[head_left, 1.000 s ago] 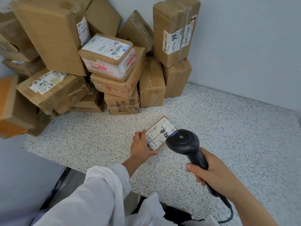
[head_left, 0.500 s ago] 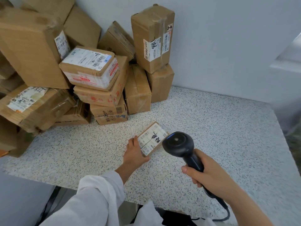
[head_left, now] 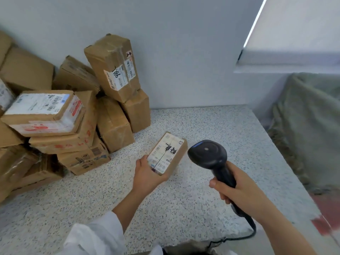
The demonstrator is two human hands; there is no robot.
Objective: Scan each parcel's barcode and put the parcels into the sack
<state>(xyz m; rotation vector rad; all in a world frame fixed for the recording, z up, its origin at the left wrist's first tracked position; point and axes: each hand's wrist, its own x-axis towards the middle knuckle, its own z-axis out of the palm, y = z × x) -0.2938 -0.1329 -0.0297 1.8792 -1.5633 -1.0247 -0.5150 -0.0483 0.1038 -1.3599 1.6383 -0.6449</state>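
Observation:
A small brown parcel (head_left: pixel 168 152) with a white barcode label and black handwriting is held just above the speckled table (head_left: pixel 211 126). My left hand (head_left: pixel 146 174) grips its near end from below, label facing up. My right hand (head_left: pixel 237 192) grips the handle of a black barcode scanner (head_left: pixel 208 155), whose head sits just right of the parcel. A grey-green sack (head_left: pixel 309 129) hangs beyond the table's right edge.
A heap of several cardboard parcels (head_left: pixel 73 115) fills the table's back left against the wall. The scanner's black cable (head_left: pixel 244 234) loops down over the table's near edge. Red flooring (head_left: pixel 325 212) shows at the lower right.
My left hand has lifted the small parcel off the table and turned it lengthwise. The view has swung right, bringing the sack into sight. The scanner stays beside the parcel.

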